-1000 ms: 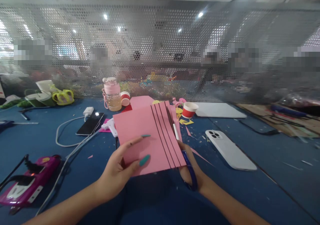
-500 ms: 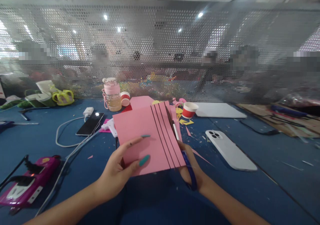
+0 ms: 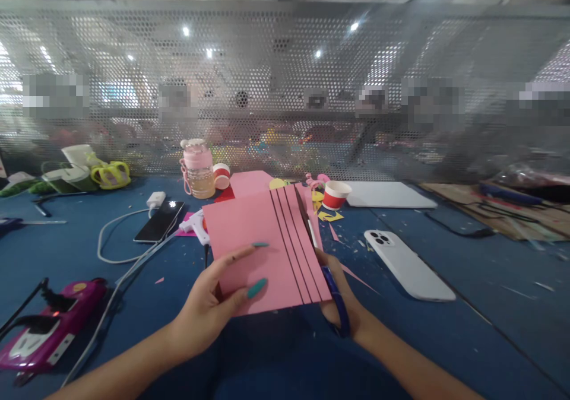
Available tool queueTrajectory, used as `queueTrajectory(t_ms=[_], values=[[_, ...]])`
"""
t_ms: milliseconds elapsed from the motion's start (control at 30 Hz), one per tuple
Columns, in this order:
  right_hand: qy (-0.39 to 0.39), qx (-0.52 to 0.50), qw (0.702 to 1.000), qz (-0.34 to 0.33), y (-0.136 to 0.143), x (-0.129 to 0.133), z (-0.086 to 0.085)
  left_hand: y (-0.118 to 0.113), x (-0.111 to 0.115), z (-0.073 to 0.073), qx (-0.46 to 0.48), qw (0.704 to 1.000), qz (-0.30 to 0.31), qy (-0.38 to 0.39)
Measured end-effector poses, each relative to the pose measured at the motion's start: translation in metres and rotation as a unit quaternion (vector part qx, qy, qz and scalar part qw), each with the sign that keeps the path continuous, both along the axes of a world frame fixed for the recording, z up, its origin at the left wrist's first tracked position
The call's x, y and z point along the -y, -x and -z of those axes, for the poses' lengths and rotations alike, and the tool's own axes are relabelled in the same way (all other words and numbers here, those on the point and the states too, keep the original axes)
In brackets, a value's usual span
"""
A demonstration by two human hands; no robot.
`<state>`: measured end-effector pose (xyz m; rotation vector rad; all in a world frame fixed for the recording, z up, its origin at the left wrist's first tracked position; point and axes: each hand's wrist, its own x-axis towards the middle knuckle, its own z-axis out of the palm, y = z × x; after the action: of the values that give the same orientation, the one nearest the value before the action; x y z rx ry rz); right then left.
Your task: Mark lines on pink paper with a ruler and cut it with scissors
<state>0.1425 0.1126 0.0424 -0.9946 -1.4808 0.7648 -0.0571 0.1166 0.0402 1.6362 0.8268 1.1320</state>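
A pink sheet of paper (image 3: 249, 222) with several dark lines near its right side is held up above the blue table. My left hand (image 3: 216, 296) grips its lower left part, thumb and a finger on the front face, the other fingers hidden behind. Blue-handled scissors (image 3: 336, 302) are in my right hand (image 3: 341, 293), whose fingers are wrapped round the handles and partly hidden by the paper. The blades point away along the sheet's right edge, partly covered by the paper.
Behind the paper stand a pink-lidded bottle (image 3: 198, 171) and a red-and-white cup (image 3: 336, 196). A white phone (image 3: 409, 266) lies at right, a black phone (image 3: 159, 222) and glue gun (image 3: 196, 228) at left. A purple power strip (image 3: 48, 329) with cables sits near left.
The near edge of the pink sheet has dipped slightly. Both hands keep their holds, and the scissors have barely moved.
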Motion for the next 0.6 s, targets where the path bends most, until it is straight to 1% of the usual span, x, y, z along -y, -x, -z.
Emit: queueTrajectory(t_ms=[167, 300, 467, 600], values=[[0.031, 0.008, 0.999, 0.015, 0.0001, 0.0004, -0.0005, 0.0002, 0.0013, -0.0002, 0.009, 1.0, 0.006, 0.003], [0.042, 0.006, 0.999, 0.025, -0.0007, 0.0012, -0.0001, -0.0004, 0.0005, -0.0011, -0.002, 1.0, 0.0, 0.007], [0.054, 0.008, 0.998, 0.033, 0.0014, 0.0028, -0.0036, 0.0003, -0.0005, -0.0008, -0.004, 1.0, 0.007, 0.001], [0.06, -0.028, 0.998, 0.013, 0.0029, 0.0005, -0.004, 0.0016, 0.0001, 0.0014, -0.024, 1.0, -0.001, -0.004]])
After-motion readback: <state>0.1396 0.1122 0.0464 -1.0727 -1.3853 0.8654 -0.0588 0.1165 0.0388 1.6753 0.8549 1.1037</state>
